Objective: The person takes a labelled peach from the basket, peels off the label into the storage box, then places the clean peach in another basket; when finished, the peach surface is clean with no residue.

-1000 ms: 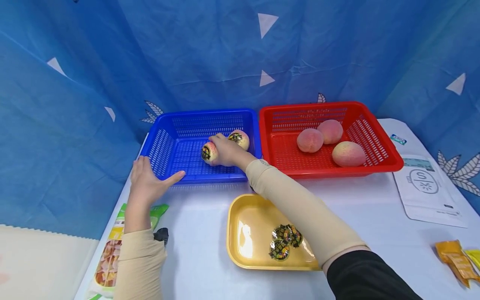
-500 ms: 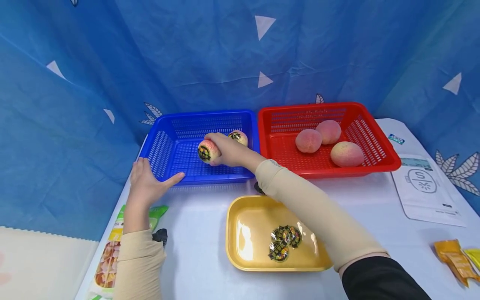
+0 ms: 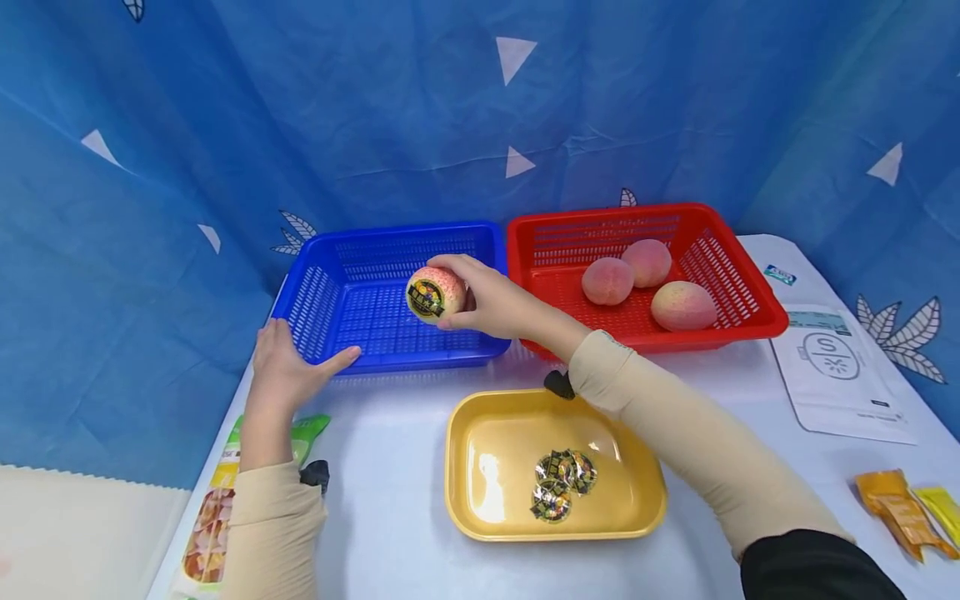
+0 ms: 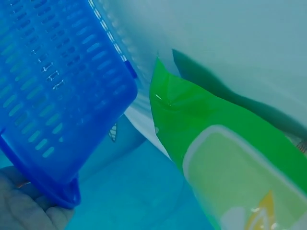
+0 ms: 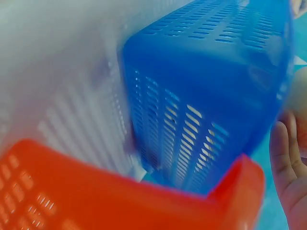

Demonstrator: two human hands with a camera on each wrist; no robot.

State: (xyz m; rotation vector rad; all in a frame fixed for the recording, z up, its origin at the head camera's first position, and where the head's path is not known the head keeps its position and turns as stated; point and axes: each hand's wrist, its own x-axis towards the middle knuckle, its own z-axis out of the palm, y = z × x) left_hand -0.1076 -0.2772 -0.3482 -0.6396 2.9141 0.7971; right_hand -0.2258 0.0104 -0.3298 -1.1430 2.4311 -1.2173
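My right hand (image 3: 491,302) grips a pink and yellow peach (image 3: 444,287) between thumb and fingers, over the right part of the blue basket (image 3: 408,361). A round black sticker (image 3: 427,299) on the peach faces me. At the basket's front left corner, my left hand (image 3: 283,367) touches the rim, its fingers extended and thumb spread. The left wrist view has those fingers (image 4: 29,206) right under the blue rim. In the right wrist view, the held peach (image 5: 301,103) shows only partly at the edge. The second stickered peach is hidden now.
A red basket (image 3: 645,340) holds three peaches (image 3: 684,306). In front, a gold tray (image 3: 480,400) contains several round stickers (image 3: 551,500). A green snack bag (image 3: 306,433) lies by my left arm. At right are a white pouch (image 3: 832,358) and an orange packet (image 3: 903,512).
My right hand has lifted the peach up from the basket floor and turned it so the sticker shows more fully. The other stickered peach has gone out of sight. My left hand stays put.
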